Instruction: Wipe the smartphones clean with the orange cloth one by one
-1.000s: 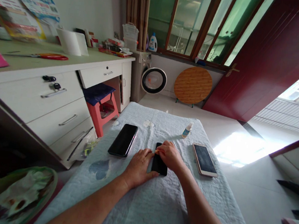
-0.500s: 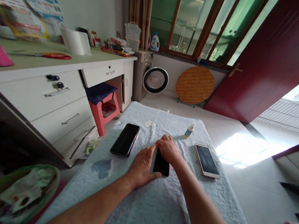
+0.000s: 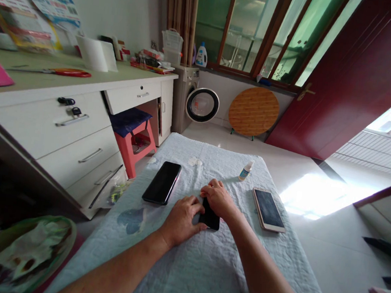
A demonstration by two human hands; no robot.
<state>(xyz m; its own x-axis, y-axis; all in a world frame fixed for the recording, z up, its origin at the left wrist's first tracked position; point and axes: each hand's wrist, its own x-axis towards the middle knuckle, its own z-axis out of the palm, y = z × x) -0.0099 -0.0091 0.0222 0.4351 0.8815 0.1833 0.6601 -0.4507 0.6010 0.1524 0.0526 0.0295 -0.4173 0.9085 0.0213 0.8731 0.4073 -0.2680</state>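
Note:
A black smartphone (image 3: 210,219) lies face up on the cloth-covered table in front of me, its upper part hidden under my right hand. My left hand (image 3: 183,221) grips its left side, thumb at the lower edge and fingers bent against the long edge. Over the far end of the phone, my right hand (image 3: 216,197) is closed with curled fingers pressed down; whatever they may pinch is hidden. To the left lies a larger black phone (image 3: 162,183). On the right are a gold-framed white phone (image 3: 269,210) and a small spray bottle (image 3: 245,171), which stands upright.
A pale blue quilted cloth (image 3: 182,275) covers the table. Left of it are a waste bin (image 3: 73,236), a red stool (image 3: 130,156) and a white desk (image 3: 19,130). A washing machine (image 3: 185,99) with its door open and a round wooden tabletop (image 3: 254,110) stand behind.
My left hand's fingers have bent and slid down the phone's left edge towards me. The right hand has shifted very slightly at the far end. The other phones and bottle stay put.

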